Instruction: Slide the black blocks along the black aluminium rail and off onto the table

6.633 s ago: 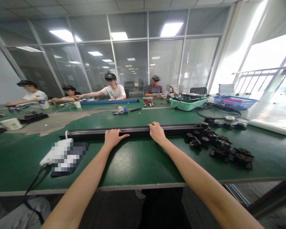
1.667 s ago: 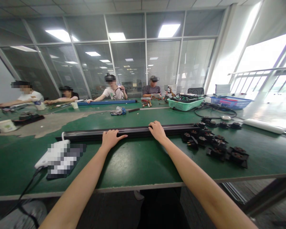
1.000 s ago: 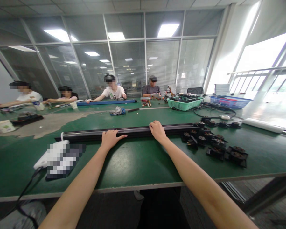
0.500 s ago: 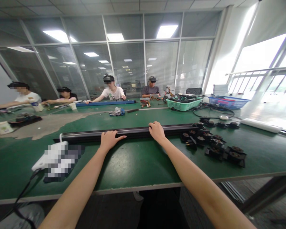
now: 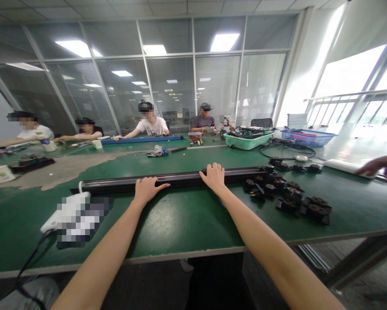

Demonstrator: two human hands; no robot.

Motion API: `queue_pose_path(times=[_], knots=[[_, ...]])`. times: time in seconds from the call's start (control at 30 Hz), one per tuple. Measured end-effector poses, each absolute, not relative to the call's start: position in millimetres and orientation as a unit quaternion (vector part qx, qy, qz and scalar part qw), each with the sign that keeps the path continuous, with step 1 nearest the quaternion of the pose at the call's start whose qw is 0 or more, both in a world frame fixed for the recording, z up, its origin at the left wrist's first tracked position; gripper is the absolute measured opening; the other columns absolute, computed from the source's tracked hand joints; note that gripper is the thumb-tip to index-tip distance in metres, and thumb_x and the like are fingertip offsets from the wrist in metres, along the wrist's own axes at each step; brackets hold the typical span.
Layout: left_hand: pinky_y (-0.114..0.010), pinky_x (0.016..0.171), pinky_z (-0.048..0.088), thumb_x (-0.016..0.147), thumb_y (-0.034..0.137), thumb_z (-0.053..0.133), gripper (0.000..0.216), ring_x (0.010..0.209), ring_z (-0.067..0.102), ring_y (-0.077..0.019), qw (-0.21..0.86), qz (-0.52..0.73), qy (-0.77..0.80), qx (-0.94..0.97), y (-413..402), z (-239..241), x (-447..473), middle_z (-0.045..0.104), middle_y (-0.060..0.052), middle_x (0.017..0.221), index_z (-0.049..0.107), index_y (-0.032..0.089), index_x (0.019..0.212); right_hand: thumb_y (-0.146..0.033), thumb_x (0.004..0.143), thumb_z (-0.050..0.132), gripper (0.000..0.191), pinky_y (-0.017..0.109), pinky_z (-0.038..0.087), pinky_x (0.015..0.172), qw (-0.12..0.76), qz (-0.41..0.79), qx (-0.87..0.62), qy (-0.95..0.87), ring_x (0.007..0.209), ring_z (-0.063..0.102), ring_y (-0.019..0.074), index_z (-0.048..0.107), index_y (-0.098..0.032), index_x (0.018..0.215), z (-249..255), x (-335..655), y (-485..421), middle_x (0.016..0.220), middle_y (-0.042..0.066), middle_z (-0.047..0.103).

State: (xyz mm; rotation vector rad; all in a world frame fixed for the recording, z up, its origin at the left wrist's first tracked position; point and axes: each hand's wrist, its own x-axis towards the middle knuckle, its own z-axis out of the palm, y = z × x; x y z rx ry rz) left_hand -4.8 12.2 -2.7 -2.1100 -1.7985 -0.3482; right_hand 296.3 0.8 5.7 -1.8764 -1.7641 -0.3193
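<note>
A long black rail (image 5: 177, 179) lies left to right across the green table in front of me. My left hand (image 5: 147, 189) grips it left of the middle, fingers bent over the top and thumb stretched along the near side. Farther right, my right hand (image 5: 215, 176) is on the rail too, its fingers curled over the far edge and its thumb pointing left; the fingertips are hidden. Beside the rail's right end lie several small black socket-like modules (image 5: 288, 191). A white box (image 5: 51, 219) with a cable sits by the left end.
Across the table (image 5: 167, 228) sit several people, one touching a blue bar (image 5: 141, 140). A green basket (image 5: 248, 141) of cables and a blue basket (image 5: 309, 137) stand at the back right. Another person's hand (image 5: 370, 167) reaches in near a white roll (image 5: 342, 165).
My right hand has shifted slightly, with its fingers a little more spread over the rail. Another person's hand has come in from the right edge. My left hand keeps its place.
</note>
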Motion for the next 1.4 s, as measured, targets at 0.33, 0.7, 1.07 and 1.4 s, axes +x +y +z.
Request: queue_pose_path(times=[0.33, 0.7, 1.07, 1.4], knots=[[-0.042, 0.088, 0.038, 0.082, 0.089, 0.028, 0.082, 0.107, 0.063, -0.0338, 0.169, -0.121, -0.636, -0.743, 13.0, -2.7, -5.5, 0.074, -0.015, 0.111, 0.071, 0.023, 0.105, -0.045, 0.095, 0.052, 0.039, 0.041, 0.037, 0.093, 0.265, -0.102, -0.695, -0.661, 0.111, 0.055, 0.0312, 0.066, -0.01, 0.107, 2.9, 297.7, 6.5, 0.109, 0.019, 0.07], [-0.042, 0.086, 0.038, 0.081, 0.09, 0.028, 0.085, 0.106, 0.064, -0.0339, 0.182, -0.121, -0.633, -0.743, 13.3, -3.6, -5.6, 0.074, -0.015, 0.106, 0.071, 0.02, 0.104, -0.043, 0.095, 0.051, 0.039, 0.042, 0.035, 0.094, 0.263, -0.094, -0.703, -0.653, 0.112, 0.056, 0.0328, 0.066, -0.01, 0.106, 3.7, 298.7, 7.9, 0.111, 0.021, 0.071], [-0.042, 0.087, 0.038, 0.082, 0.089, 0.029, 0.084, 0.106, 0.063, -0.0342, 0.176, -0.126, -0.632, -0.744, 14.3, -4.1, -6.6, 0.074, -0.015, 0.106, 0.071, 0.02, 0.104, -0.042, 0.094, 0.051, 0.038, 0.043, 0.033, 0.094, 0.268, -0.092, -0.707, -0.648, 0.112, 0.055, 0.0328, 0.066, -0.009, 0.105, 3.8, 299.8, 7.7, 0.111, 0.021, 0.07], [-0.042, 0.086, 0.038, 0.081, 0.09, 0.03, 0.084, 0.106, 0.063, -0.0338, 0.177, -0.129, -0.63, -0.745, 14.5, -4.7, -6.7, 0.074, -0.014, 0.107, 0.071, 0.02, 0.103, -0.041, 0.094, 0.05, 0.037, 0.042, 0.032, 0.094, 0.27, -0.09, -0.708, -0.646, 0.111, 0.056, 0.0328, 0.066, -0.009, 0.105, 4.1, 299.3, 7.1, 0.109, 0.022, 0.071]])
